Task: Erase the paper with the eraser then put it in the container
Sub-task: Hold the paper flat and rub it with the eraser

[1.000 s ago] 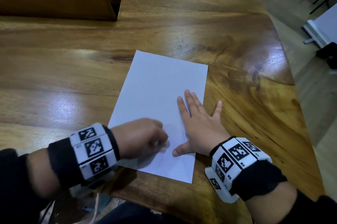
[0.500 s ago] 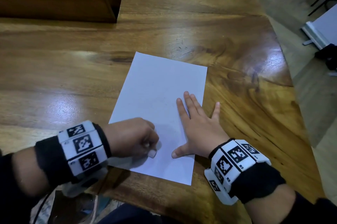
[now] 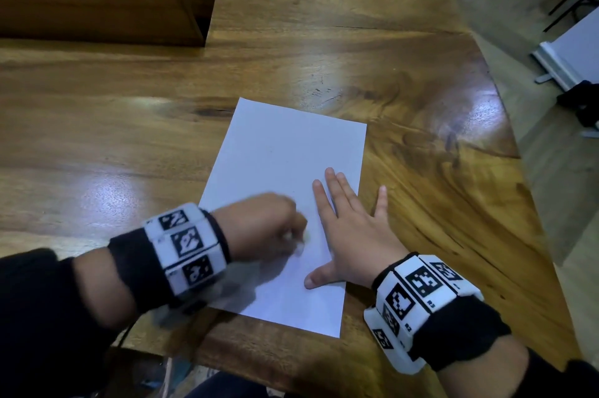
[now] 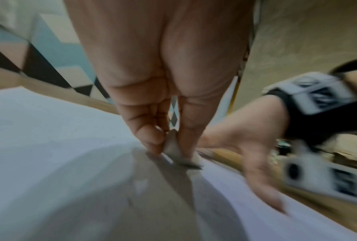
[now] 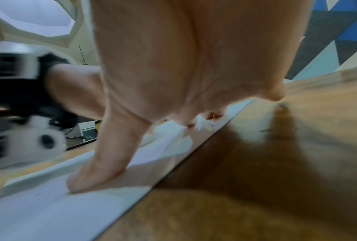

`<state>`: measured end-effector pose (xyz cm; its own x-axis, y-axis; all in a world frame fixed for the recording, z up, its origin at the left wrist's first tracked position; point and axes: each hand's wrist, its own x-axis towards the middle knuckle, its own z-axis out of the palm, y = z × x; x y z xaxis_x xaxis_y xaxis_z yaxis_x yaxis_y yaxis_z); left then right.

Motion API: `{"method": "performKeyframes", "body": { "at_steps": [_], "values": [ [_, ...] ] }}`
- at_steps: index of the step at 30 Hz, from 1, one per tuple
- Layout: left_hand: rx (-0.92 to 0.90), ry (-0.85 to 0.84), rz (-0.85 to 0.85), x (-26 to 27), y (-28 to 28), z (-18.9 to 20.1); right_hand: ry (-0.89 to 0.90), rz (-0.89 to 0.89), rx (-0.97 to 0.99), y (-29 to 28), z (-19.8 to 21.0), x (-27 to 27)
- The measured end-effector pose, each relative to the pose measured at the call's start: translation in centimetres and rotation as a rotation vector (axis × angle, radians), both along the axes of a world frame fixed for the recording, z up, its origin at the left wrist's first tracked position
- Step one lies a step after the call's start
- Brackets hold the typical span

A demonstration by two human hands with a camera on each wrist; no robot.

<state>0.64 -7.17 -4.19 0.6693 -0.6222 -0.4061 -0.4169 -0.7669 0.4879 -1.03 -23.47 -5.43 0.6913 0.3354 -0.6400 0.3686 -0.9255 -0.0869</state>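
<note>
Pinching a small eraser (image 4: 174,152) between thumb and fingertips, the left hand (image 3: 262,229) presses it onto the near part of the white paper (image 3: 282,170), though blur leaves its shape unclear; the right hand (image 3: 351,229) lies flat, fingers spread, on the sheet's right edge, and the wooden container (image 3: 107,15) sits far left on the table (image 3: 421,106)

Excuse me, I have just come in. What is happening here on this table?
A person is erasing a white sheet of paper on a wooden table. The left hand pinches a small eraser and presses it on the paper; the blur suggests rubbing. The right hand lies flat with spread fingers and holds the sheet down. A wooden container stands at the far left of the table; nothing has gone into it yet.
</note>
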Motion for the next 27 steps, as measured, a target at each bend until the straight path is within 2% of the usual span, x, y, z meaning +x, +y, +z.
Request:
{"method": "performKeyframes", "body": {
  "at_steps": [2, 4, 8, 10, 12, 15, 18, 24, 27],
  "values": [
    [0.004, -0.073, 0.090, 1.3, -0.3, -0.1, -0.007, -0.002, 0.003, 0.0, -0.1, 0.0],
    [-0.008, -0.086, 0.069, 0.5, -0.1, -0.2, -0.004, -0.003, 0.008, 0.0, 0.0, 0.0],
    [0.007, 0.073, -0.082, -3.6, 0.7, -0.3, 0.001, -0.002, 0.020, -0.2, 0.1, 0.0],
    [0.026, 0.101, -0.080, -4.1, 1.0, -0.5, -0.001, 0.000, 0.033, -0.2, 0.0, 0.0],
    [-0.043, 0.136, -0.017, -3.7, 1.5, -0.5, -0.006, -0.001, 0.055, -0.4, 0.0, 0.0],
    [-0.156, 0.131, 0.183, -2.8, 2.8, -0.5, -0.013, -0.038, 0.087, -1.0, -0.2, -0.1],
    [-0.181, 0.159, 0.289, -2.7, 3.8, -0.5, -0.020, -0.073, 0.068, -1.5, -0.1, -0.2],
    [-0.052, 0.152, 0.209, -0.9, 2.8, -0.2, -0.027, -0.051, 0.043, -1.0, -0.1, 0.0],
    [-0.006, 0.004, 0.183, 1.8, 0.8, 0.0, -0.023, -0.061, 0.025, -0.8, 0.0, 0.0]
  ]
}}
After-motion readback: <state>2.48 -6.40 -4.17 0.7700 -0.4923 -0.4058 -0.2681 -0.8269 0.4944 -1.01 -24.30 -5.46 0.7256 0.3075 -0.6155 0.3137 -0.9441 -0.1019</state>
